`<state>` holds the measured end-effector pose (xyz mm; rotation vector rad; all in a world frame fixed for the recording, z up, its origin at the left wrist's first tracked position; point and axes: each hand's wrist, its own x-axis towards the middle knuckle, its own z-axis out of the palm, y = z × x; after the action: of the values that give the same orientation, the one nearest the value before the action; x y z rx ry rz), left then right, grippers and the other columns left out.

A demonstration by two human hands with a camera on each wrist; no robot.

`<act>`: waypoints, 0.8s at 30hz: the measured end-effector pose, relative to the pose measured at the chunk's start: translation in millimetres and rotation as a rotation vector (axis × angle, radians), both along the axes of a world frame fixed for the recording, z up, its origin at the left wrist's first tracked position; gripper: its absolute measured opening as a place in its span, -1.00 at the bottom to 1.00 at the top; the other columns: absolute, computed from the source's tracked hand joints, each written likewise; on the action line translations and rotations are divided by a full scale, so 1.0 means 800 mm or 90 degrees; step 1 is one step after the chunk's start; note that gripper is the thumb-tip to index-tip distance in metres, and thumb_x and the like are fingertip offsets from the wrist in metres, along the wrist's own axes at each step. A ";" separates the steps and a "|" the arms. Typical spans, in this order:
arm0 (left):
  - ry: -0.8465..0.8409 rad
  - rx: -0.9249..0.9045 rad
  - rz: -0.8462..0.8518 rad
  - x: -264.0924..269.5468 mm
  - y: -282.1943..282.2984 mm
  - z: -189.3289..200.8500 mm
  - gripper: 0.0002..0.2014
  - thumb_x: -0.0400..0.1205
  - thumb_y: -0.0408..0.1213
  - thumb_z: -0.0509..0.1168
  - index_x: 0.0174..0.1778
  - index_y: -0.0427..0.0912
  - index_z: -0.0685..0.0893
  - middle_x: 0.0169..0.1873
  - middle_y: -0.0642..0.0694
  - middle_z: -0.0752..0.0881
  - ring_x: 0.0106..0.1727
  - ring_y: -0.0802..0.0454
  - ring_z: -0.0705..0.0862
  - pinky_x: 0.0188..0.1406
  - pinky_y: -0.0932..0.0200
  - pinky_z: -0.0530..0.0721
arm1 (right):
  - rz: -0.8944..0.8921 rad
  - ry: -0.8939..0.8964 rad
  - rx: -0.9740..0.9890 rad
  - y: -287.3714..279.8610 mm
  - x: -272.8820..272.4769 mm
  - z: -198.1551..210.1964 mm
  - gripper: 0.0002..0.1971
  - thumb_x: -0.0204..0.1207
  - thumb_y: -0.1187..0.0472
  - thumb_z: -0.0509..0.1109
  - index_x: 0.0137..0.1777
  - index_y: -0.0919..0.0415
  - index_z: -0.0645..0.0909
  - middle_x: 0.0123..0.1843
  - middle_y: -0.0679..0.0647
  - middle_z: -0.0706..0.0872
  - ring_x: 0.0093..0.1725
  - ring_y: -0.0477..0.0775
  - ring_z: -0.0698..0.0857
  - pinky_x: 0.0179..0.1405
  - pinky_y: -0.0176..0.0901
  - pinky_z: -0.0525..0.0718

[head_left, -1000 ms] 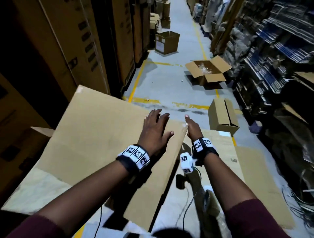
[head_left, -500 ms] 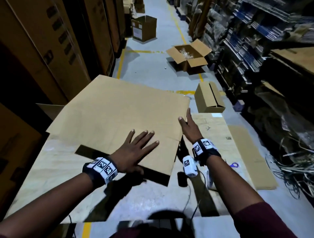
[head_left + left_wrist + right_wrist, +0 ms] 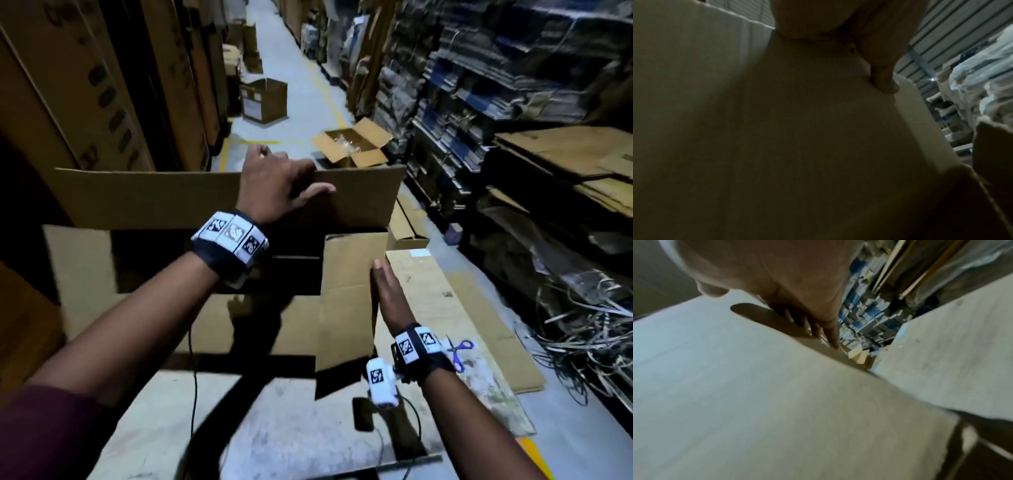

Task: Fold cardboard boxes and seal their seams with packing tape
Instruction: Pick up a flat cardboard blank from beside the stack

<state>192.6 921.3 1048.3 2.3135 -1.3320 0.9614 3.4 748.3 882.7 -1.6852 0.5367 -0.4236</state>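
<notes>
A brown cardboard box (image 3: pixel 346 274) stands partly opened on the work table (image 3: pixel 291 428), its dark inside showing. Its far panel (image 3: pixel 154 198) stands upright. My left hand (image 3: pixel 277 185) grips that panel's top edge, fingers over the far side and thumb on the near face. The left wrist view shows the thumb (image 3: pixel 884 81) pressing the cardboard (image 3: pixel 777 129). My right hand (image 3: pixel 387 291) lies flat, fingers straight, against the box's right side panel. The right wrist view shows the same hand (image 3: pixel 797 296) along the cardboard (image 3: pixel 756 386). No tape is in view.
Blue-handled scissors (image 3: pixel 459 349) lie on a flat cardboard sheet (image 3: pixel 445 308) right of my right wrist. An open box (image 3: pixel 352 144) and another box (image 3: pixel 263 99) stand in the aisle. Tall cartons (image 3: pixel 85 85) line the left, shelves (image 3: pixel 479 102) the right, loose straps (image 3: pixel 582 325) below.
The flat cardboard has been pulled up into an open box shape. My left hand went from lying flat on it to gripping the raised far panel. My right hand moved onto the right side.
</notes>
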 end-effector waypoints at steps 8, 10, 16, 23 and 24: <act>0.166 0.197 0.115 0.062 -0.121 -0.043 -0.51 0.61 0.37 0.20 0.06 0.01 0.71 0.02 -0.22 0.72 0.30 -0.15 0.55 0.48 -0.17 0.22 | -0.012 0.080 -0.252 -0.018 -0.042 0.007 0.08 0.44 -0.44 0.46 0.81 -0.13 -0.06 0.79 -0.08 0.17 0.71 -0.13 0.22 0.68 -0.11 0.23; 0.206 0.241 0.126 0.066 -0.146 -0.081 -0.61 0.64 0.25 0.24 0.05 0.00 0.70 0.00 -0.15 0.71 0.34 -0.11 0.53 0.58 -0.24 0.12 | 0.027 0.174 -0.359 -0.013 -0.050 0.000 0.25 0.30 -0.60 0.42 0.81 -0.09 -0.15 0.82 0.01 0.03 0.77 0.01 0.09 0.69 -0.02 0.21; 0.253 0.180 0.089 0.025 -0.152 -0.151 -0.35 0.68 -0.11 0.14 0.73 -0.14 0.22 0.66 -0.28 0.27 0.65 -0.29 0.23 0.61 -0.41 0.13 | 0.130 0.477 -0.485 0.009 -0.033 -0.014 0.37 0.25 -0.67 0.30 0.80 0.06 -0.34 0.78 0.20 -0.46 0.77 0.29 -0.38 0.63 0.49 0.06; 0.696 0.464 0.013 -0.045 -0.014 -0.160 -0.39 0.58 0.17 0.43 0.49 0.02 0.47 0.27 -0.02 0.67 0.28 -0.05 0.67 0.22 0.11 0.62 | 0.088 0.418 -0.402 -0.004 0.002 -0.003 0.16 0.35 -0.44 0.39 0.81 0.05 -0.08 0.84 0.11 -0.18 0.80 0.31 -0.13 0.61 0.53 0.16; 0.740 0.489 0.016 -0.048 -0.003 -0.159 -0.47 0.53 0.16 0.50 0.33 0.05 0.53 0.11 0.10 0.70 0.12 0.10 0.69 0.04 0.23 0.62 | 0.067 0.389 -0.383 -0.007 0.004 -0.002 0.14 0.32 -0.46 0.35 0.80 0.04 -0.01 0.83 0.13 -0.07 0.79 0.32 -0.03 0.62 0.51 0.23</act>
<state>154.4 918.5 920.7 2.5677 -1.1515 -1.0101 6.8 742.5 881.5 -2.4318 0.8096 0.0347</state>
